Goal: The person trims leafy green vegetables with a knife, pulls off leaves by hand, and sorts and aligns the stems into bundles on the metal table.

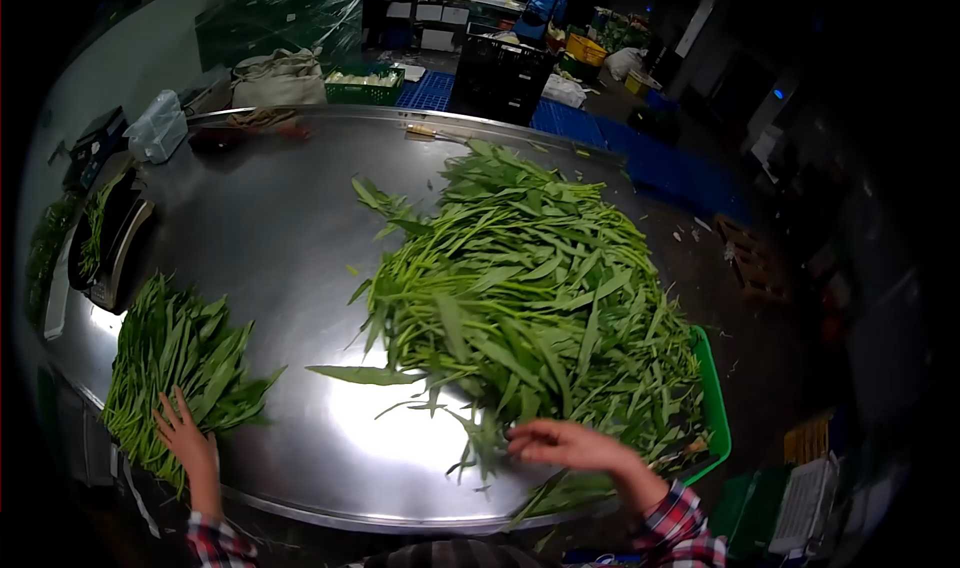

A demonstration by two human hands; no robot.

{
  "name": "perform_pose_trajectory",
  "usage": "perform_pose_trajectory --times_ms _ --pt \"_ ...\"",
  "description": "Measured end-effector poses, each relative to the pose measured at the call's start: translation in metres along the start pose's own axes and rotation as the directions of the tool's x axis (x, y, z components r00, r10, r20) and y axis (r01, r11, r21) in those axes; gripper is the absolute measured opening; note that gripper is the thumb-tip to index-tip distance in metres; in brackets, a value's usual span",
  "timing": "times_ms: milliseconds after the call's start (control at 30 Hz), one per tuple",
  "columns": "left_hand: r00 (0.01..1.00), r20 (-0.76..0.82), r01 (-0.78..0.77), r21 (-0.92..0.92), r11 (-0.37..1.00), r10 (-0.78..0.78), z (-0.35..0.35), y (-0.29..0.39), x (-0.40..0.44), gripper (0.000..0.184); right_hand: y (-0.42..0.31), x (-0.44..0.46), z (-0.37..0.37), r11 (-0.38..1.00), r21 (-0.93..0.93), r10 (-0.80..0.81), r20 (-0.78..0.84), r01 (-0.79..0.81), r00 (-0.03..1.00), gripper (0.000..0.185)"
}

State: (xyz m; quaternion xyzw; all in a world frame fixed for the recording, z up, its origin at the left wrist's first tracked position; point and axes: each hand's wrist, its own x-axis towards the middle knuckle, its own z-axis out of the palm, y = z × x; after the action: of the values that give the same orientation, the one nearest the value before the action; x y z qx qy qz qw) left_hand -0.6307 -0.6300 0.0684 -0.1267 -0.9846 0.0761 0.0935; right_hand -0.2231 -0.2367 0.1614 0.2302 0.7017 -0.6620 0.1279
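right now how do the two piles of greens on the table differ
The right pile is far bigger than the left pile. The left pile's stems run mostly one way, while the right pile's point in several directions, with stray leaves around its edge. The left hand lies flat on the left pile; the right hand is at the right pile's near edge. Both are long-leaved green stems on the metal table.

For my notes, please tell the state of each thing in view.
Left hand: open, on small pile
Small pile: fairly aligned
Right hand: fingers bent, grip unclear
Large pile: loose, spread out
Table: shiny, partly covered
Green basket: holding pale produce
Green tub: partly hidden
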Motion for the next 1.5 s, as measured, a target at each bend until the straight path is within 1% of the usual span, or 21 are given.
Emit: perform_pose_trajectory --times_ms 33,167,300,367,467,567,633,733,767,833,900,967,1000,1100,1167,1233,1267,1367,1433,1467,1500 --pt "0.990 -0.125 -0.083 -0.084 0.993 0.072 -0.016 0.030 -0.028 0.096 -0.023 -0.002 -0.032 0.999 -0.031 0.013 -0.045 -0.014 0.999 0.047" --pt "0.923 -0.070 -0.349 -0.564 0.749 0.378 -0.023 0.131 -0.130 0.080 -0.086 0.034 -0.155 0.871 -0.488 -0.128 -0.108 0.060 0.986 0.040" --pt "0.898 0.061 -0.272 -0.700 0.660 0.435 -0.022 0.194 -0.179 0.077 -0.116 0.110 -0.242 0.822 -0.569 -0.152 -0.178 0.024 0.972 0.051" --pt "0.897 0.081 -0.305 -0.599 0.740 0.436 -0.025 0.210 -0.182 0.071 -0.121 0.151 -0.250 0.726 -0.675 -0.311 -0.154 0.130 0.938 0.061" --pt "0.850 0.225 -0.277 -0.579 0.767 0.476 -0.034 0.210 -0.169 0.064 -0.139 0.207 -0.230 0.545 -0.824 -0.313 -0.029 0.154 0.949 0.088" --pt "0.842 0.265 -0.256 -0.570 0.781 0.470 -0.024 0.211 -0.169 0.064 -0.136 0.284 -0.223 0.239 -0.902 -0.324 0.276 0.361 0.905 0.104" --pt "0.834 0.281 -0.257 -0.563 0.785 0.475 -0.022 0.208 -0.167 0.065 -0.134 0.331 -0.221 0.144 -0.916 -0.195 0.344 0.374 0.918 0.109" --pt "0.838 0.293 -0.238 -0.562 0.792 0.460 -0.020 0.209 -0.166 0.067 -0.124 0.392 -0.233 0.260 -0.892 -0.025 0.378 0.371 0.926 0.101" --pt "0.845 0.273 -0.251 -0.557 0.791 0.460 -0.018 0.209 -0.167 0.067 -0.140 0.397 -0.226 0.370 -0.905 0.160 0.284 0.210 0.945 0.097" --pt "0.858 0.232 -0.280 -0.536 0.796 0.458 -0.012 0.208 -0.168 0.066 -0.161 0.397 -0.211 0.419 -0.905 0.371 0.243 0.071 0.896 0.099" --pt "0.855 0.257 -0.263 -0.534 0.803 0.451 -0.011 0.208 -0.170 0.066 -0.148 0.399 -0.208 0.316 -0.937 0.387 0.271 0.150 0.881 0.111" --pt "0.847 0.280 -0.251 -0.538 0.804 0.452 -0.014 0.209 -0.172 0.065 -0.144 0.389 -0.190 0.004 -0.988 0.375 0.144 0.154 0.916 0.113" --pt "0.844 0.282 -0.253 -0.540 0.803 0.456 -0.016 0.209 -0.170 0.065 -0.136 0.391 -0.190 -0.028 -0.991 0.334 0.118 0.135 0.935 0.104" --pt "0.853 0.248 -0.274 -0.535 0.799 0.459 -0.013 0.207 -0.169 0.065 -0.130 0.401 -0.221 0.139 -0.984 0.173 0.133 0.110 0.976 0.059" --pt "0.860 0.227 -0.272 -0.553 0.788 0.456 -0.014 0.208 -0.166 0.065 -0.150 0.400 -0.244 0.350 -0.927 -0.017 0.136 0.134 0.991 0.047" --pt "0.875 0.185 -0.241 -0.634 0.735 0.447 -0.024 0.207 -0.152 0.064 -0.178 0.387 -0.263 0.549 -0.833 -0.043 -0.113 -0.071 0.993 0.043" --pt "0.883 0.165 -0.224 -0.674 0.704 0.439 -0.029 0.210 -0.140 0.063 -0.180 0.383 -0.275 0.596 -0.801 -0.094 -0.152 -0.066 0.984 0.042" --pt "0.852 -0.181 -0.428 -0.780 0.455 0.492 -0.042 0.226 -0.092 0.061 -0.188 0.362 -0.294 0.729 -0.684 -0.182 -0.230 -0.026 0.956 0.038" --pt "0.772 -0.392 -0.513 -0.850 0.125 0.500 -0.065 0.255 -0.052 0.056 -0.204 0.338 -0.297 0.725 -0.688 -0.282 -0.248 0.036 0.927 0.037" --pt "0.728 -0.488 -0.535 -0.844 -0.046 0.481 -0.081 0.275 -0.037 0.053 -0.219 0.318 -0.294 0.655 -0.755 -0.361 -0.348 -0.030 0.865 0.034" --pt "0.611 -0.574 -0.562 -0.800 -0.213 0.544 -0.092 0.291 -0.022 0.062 -0.234 0.301 -0.299 0.723 -0.691 -0.335 -0.370 -0.015 0.867 0.033"
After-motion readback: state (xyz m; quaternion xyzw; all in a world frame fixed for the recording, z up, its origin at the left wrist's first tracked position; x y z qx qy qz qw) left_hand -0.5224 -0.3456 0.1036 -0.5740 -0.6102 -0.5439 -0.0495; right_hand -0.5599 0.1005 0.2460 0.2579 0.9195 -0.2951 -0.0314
